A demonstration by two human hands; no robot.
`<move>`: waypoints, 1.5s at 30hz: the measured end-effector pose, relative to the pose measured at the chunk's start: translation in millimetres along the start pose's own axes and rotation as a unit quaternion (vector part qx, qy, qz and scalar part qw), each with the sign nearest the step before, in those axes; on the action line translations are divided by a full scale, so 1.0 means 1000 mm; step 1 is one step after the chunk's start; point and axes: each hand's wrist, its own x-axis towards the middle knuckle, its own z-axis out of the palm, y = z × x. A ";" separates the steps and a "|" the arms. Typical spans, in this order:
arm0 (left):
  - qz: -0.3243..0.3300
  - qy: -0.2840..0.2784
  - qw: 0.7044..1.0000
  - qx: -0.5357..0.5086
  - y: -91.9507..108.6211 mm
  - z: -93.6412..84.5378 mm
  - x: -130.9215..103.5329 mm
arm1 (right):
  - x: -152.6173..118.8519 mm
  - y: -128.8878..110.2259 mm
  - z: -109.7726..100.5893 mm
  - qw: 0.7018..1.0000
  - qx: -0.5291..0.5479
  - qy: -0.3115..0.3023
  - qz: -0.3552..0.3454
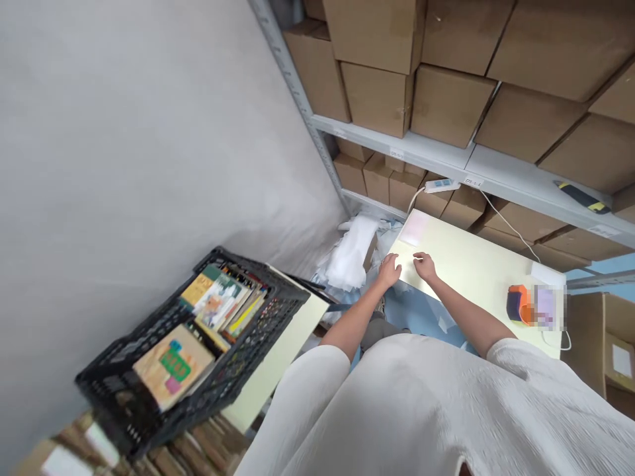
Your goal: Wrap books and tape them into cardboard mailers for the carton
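Note:
Both of my hands are over the near left part of a pale yellow table (461, 271), close to its edge and facing each other with a small gap between. My left hand (389, 270) has its fingers loosely bent and its thumb apart, with no object visible in it. Similarly bent, my right hand (424, 266) points its fingertips toward the left one, and nothing shows between finger and thumb. Just beyond them, a pinkish-white sheet (415, 227) lies at the table's far left corner.
An orange and dark tape dispenser (518, 305) stands at the table's right end. A black crate (213, 380) of books is at left. Cardboard boxes (454, 102) fill the shelves ahead, with a power strip (440, 186) below. White wrapping material (353, 251) lies left of the table.

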 end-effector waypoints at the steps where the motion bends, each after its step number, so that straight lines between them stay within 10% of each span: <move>1: -0.006 0.015 1.000 -0.004 -0.001 0.001 -0.015 | -0.009 0.000 0.002 1.000 -0.004 -0.011 -0.012; 13: -0.070 0.217 0.974 -0.015 -0.042 -0.071 -0.194 | -0.116 -0.070 0.094 0.966 -0.017 -0.181 -0.182; 23: -0.134 0.378 0.916 0.005 -0.108 -0.143 -0.388 | -0.282 -0.135 0.213 0.885 -0.011 -0.322 -0.336; 36: -0.183 0.447 0.873 0.060 -0.210 -0.198 -0.654 | -0.528 -0.149 0.346 0.802 -0.003 -0.419 -0.425; 45: -0.330 0.375 0.844 0.198 -0.248 -0.241 -0.726 | -0.573 -0.175 0.411 0.824 -0.021 -0.412 -0.389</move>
